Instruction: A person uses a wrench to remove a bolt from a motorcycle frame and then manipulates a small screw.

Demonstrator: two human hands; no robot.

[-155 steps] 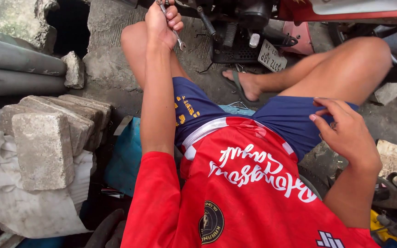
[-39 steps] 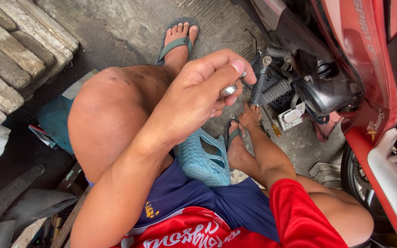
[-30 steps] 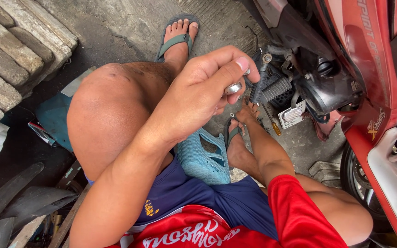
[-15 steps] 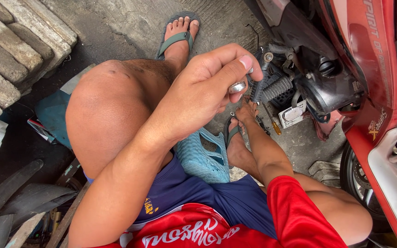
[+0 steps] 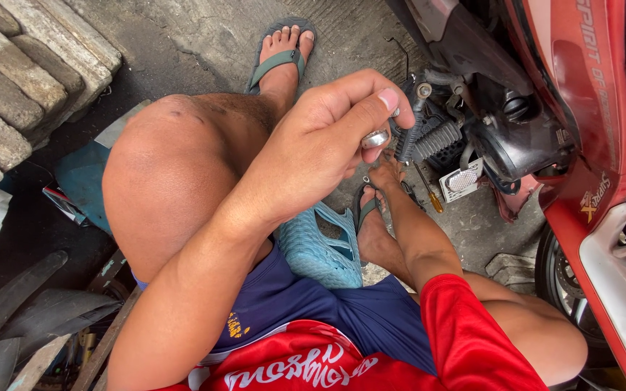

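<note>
The left hand (image 5: 313, 148) is raised above the bare knee, thumb and fingers pinched around a small round silver metal part (image 5: 375, 138) — a nut or a cap, too small to tell which; that part sits free in the fingertips, just in front of the black engine and ribbed footpeg area (image 5: 440, 137) of the red motorcycle (image 5: 581, 137), so it appears to be off the machine and not fitted to anything; the right hand (image 5: 387, 174) reaches down past the right foot in its dark sandal toward the underside of the engine, and its fingers are mostly hidden behind the left hand, so I cannot tell whether they are spread or gripping; a yellow-handled screwdriver (image 5: 429, 194) lies on the concrete floor (image 5: 204, 36) just beside that foot, untouched; judging from this, the work at the engine seems mid-way — one small piece out and in hand, the engine area exposed, nothing visibly put back; a light blue plastic woven seat (image 5: 320, 250) shows between the legs, and grey concrete blocks (image 5: 16, 80) are stacked to the left.
</note>
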